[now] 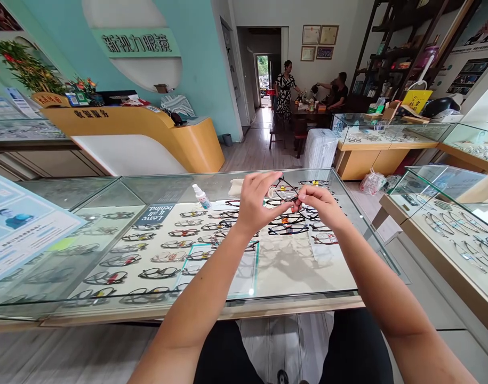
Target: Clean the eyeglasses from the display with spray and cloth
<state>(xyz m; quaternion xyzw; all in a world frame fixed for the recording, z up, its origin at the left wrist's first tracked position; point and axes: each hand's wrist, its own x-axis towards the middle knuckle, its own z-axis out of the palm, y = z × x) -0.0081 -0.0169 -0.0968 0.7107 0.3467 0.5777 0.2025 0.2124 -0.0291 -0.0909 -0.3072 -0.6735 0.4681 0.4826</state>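
Glasses point(286, 192), one pair, dark thin rims: held in both hands, raised over the far half of the case point(306, 271), right of its middle, short of the far right corner. They lie between the two sets of fingertips, to the right of the left palm and to the left of the right; neither hand is nearer, as both touch. Long axis: seemingly crosswise, tilted; fingers hide part, so the exact line cannot be told.

Left hand point(255, 201): thumb and fingers parted in a wide curve about the rim, gripping lightly at the tips; forearm slants in from the near edge.

Right hand point(320, 206): thumb and forefinger nearly closed, pinching the right end of the glasses; wrist bent inward, forearm from the near right.

Spray bottle point(201, 196), white, one: upright by the far edge, left of the left hand.

Cloth point(236, 187), pale, apparently: far edge, just beside the left hand, partly hidden.

Display frames point(159, 272), many: in rows beneath the case's glass.
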